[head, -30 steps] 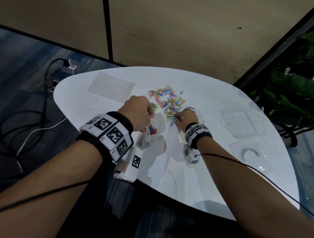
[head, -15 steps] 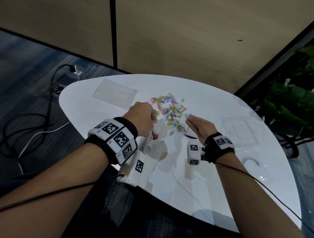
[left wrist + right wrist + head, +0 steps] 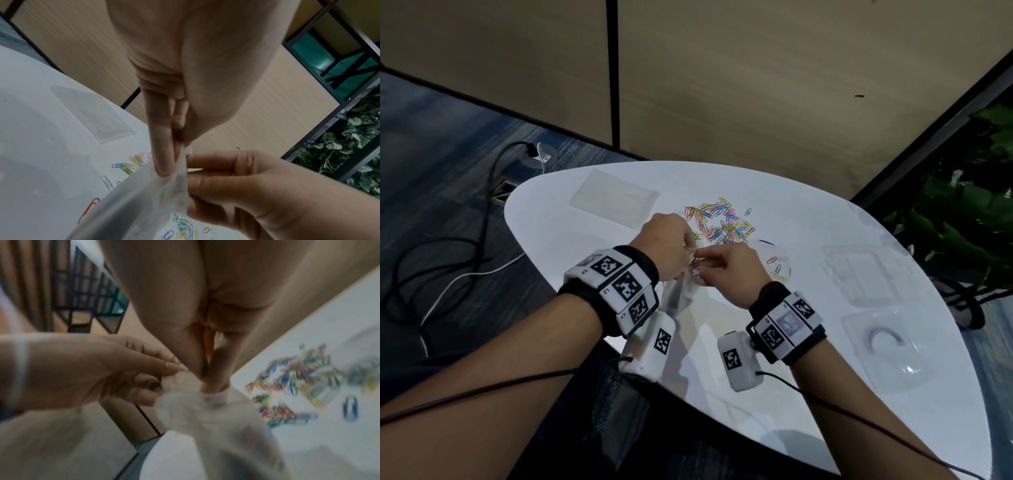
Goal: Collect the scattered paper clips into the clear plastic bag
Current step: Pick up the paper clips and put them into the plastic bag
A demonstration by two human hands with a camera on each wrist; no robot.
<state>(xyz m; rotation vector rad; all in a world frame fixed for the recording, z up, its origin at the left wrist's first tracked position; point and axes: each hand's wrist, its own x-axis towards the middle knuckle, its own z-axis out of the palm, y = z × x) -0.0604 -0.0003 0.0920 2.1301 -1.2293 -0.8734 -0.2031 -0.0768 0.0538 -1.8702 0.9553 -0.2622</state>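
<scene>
Holding the mouth of the clear plastic bag (image 3: 681, 291) just above the near part of the white bench (image 3: 808, 394), the left hand (image 3: 666, 245) pinches one lip of the film while the right hand (image 3: 729, 274) has its fingertips curled at the opening, apparently feeding a pick of clips in, though whether any clip is still between them cannot be told. Most of the paper clips (image 3: 719, 222) lie heaped just beyond the hands, so the next move calls for another reach and pinch there; the bag's contents are barely visible, and the right wrist view is blurred.
</scene>
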